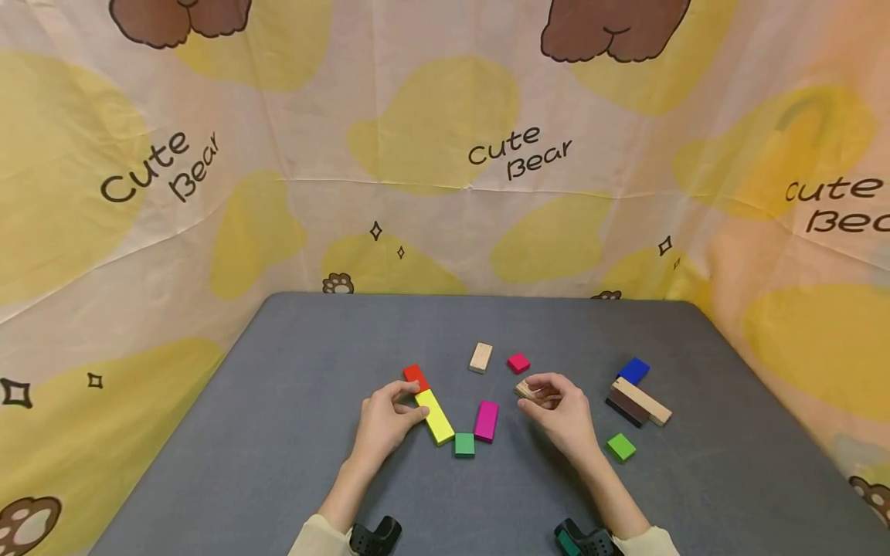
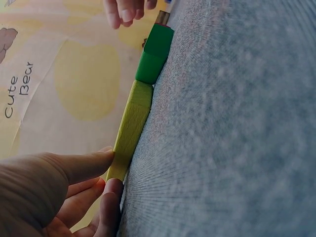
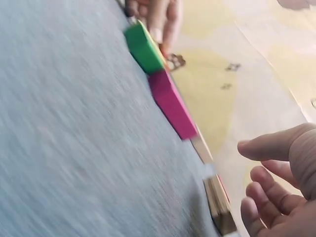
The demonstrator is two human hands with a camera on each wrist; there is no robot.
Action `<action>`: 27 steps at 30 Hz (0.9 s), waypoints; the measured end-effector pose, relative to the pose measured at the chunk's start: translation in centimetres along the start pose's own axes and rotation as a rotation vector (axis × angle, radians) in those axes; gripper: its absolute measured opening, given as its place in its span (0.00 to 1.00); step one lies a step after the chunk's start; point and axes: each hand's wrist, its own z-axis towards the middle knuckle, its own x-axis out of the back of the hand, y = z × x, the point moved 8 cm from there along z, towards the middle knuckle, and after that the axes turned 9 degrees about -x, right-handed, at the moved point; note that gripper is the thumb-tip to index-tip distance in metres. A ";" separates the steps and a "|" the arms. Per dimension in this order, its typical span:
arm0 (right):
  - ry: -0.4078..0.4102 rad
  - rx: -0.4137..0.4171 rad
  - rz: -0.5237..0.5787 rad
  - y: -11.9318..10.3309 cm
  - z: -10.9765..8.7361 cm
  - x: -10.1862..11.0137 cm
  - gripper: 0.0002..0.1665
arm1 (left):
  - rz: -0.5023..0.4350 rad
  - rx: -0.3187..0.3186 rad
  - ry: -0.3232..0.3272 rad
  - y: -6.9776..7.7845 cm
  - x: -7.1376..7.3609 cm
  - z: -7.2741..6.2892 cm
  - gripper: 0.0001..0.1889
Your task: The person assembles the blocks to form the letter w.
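My left hand point(image 1: 385, 421) pinches a yellow block point(image 1: 435, 418), thumb on its side and fingertips by its far end. A red-orange block point(image 1: 416, 377) lies end to end with it, partly covered by the fingers. At the yellow block's near end sits a green block point(image 1: 464, 445), and a magenta block point(image 1: 486, 422) slants up from the green one's right. My right hand point(image 1: 565, 413) hovers at a light wooden block point(image 1: 525, 389), thumb and fingers apart. In the right wrist view, that wooden block point(image 3: 219, 205) lies beyond the fingers, outside their gap.
Behind lie another pale wooden block point(image 1: 480, 357) and a crimson block point(image 1: 518, 364). Right of my right hand are a blue block point(image 1: 633, 371), a long wooden block point(image 1: 643, 401) against a dark brown block point(image 1: 626, 408), and a light green block point(image 1: 621, 447). A printed cloth point(image 1: 431, 154) hangs behind the grey table point(image 1: 334, 340).
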 end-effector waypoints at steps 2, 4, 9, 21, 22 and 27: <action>0.023 -0.005 -0.009 0.4 0.3 0.6 0.22 | -0.001 0.001 0.001 0.0 0.0 0.0 0.20; 0.022 -0.012 -0.014 0.7 0.6 0.9 0.22 | 0.000 0.002 0.001 0.0 0.0 0.0 0.20; -0.005 -0.027 -0.041 1.3 0.9 0.9 0.25 | 0.004 0.002 0.001 0.0 0.0 0.0 0.20; -0.059 -0.108 -0.086 2.1 1.0 0.4 0.28 | 0.009 -0.002 -0.004 0.0 -0.1 0.0 0.20; -0.065 -0.100 -0.096 2.1 1.0 0.4 0.29 | 0.009 -0.002 -0.003 0.1 -0.1 0.0 0.20; -0.093 -0.061 -0.138 1.9 1.0 0.1 0.32 | 0.012 -0.003 0.001 0.1 0.0 -0.1 0.20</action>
